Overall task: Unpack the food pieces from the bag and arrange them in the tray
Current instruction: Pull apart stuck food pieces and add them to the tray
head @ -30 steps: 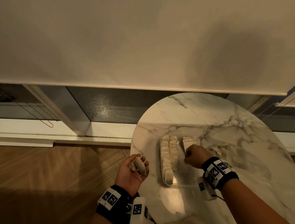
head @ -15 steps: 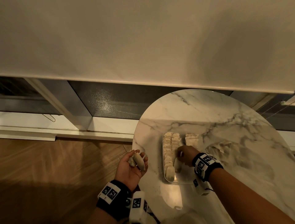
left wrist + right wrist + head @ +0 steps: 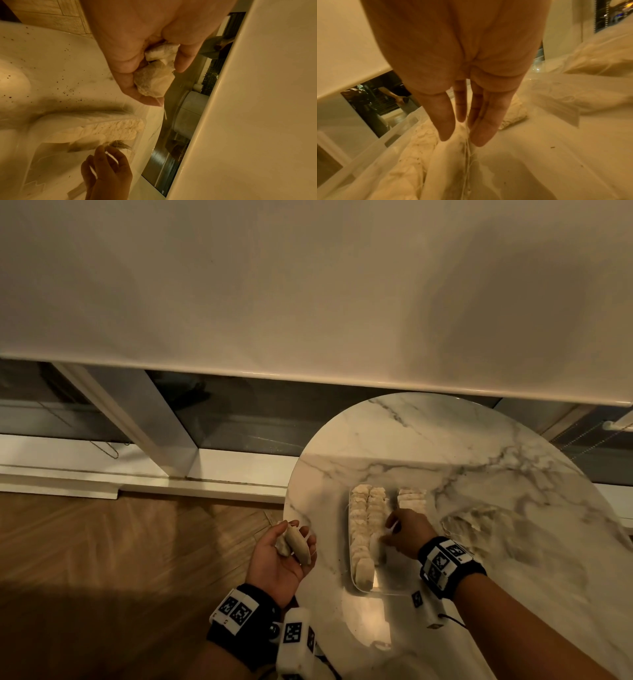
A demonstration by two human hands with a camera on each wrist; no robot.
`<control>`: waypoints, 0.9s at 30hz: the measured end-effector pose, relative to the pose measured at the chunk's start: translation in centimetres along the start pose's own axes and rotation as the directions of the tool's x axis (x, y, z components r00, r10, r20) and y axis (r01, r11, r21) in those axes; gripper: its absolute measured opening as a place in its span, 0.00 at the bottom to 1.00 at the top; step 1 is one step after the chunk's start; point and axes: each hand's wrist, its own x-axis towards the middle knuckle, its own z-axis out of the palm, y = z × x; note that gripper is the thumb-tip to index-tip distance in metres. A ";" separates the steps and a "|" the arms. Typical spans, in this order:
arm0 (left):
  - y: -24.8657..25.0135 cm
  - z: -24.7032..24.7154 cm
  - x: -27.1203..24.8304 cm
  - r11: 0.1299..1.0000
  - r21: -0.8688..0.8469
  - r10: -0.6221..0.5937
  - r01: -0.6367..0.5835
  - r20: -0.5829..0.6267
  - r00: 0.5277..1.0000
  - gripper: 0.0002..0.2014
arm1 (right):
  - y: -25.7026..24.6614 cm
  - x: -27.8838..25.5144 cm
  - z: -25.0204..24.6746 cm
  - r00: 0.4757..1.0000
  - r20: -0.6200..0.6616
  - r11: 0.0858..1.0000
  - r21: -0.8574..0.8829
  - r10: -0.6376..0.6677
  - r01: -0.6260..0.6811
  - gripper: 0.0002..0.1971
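A clear tray (image 3: pixel 394 589) sits on the round marble table (image 3: pixel 445 446). It holds two long rows of pale food pieces (image 3: pixel 359 525) and a short stack (image 3: pixel 411 496) at its far right. My right hand (image 3: pixel 392 530) hovers over the second row and pinches a food piece (image 3: pixel 453 151) by its strings, with the fingertips (image 3: pixel 447 134) on the piece. My left hand (image 3: pixel 295 534) is palm up just off the table's left edge, fingers curled around two more pieces (image 3: pixel 154 81). The crumpled clear bag (image 3: pixel 479 529) lies right of the tray.
The table's left edge (image 3: pixel 291 508) is next to my left hand, with wooden floor (image 3: pixel 137 542) below it. A white wall panel (image 3: pixel 308 285) and a dark window strip (image 3: pixel 239 419) stand behind the table. Bare marble lies beyond the tray.
My right hand has moved from the short stack at the tray's far right, leftward and nearer, onto the second row. The left hand still holds its pieces in the same place.
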 end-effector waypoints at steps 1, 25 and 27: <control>0.0 0.0 0.0 1.000 0.002 -0.001 0.001 0.001 1.000 0.09 | 0.2 -0.1 0.1 0.999 0.007 0.999 0.015 0.045 -0.045 0.14; -0.2 0.3 -1.1 1.000 -0.005 0.010 -0.010 0.019 1.000 0.11 | -0.9 -0.2 1.5 0.978 0.134 0.973 -0.185 0.162 -0.136 0.22; -0.3 0.5 -1.2 1.000 -0.006 0.013 -0.012 0.026 1.000 0.11 | -0.8 -0.2 1.3 0.981 0.107 0.966 -0.221 0.162 -0.135 0.21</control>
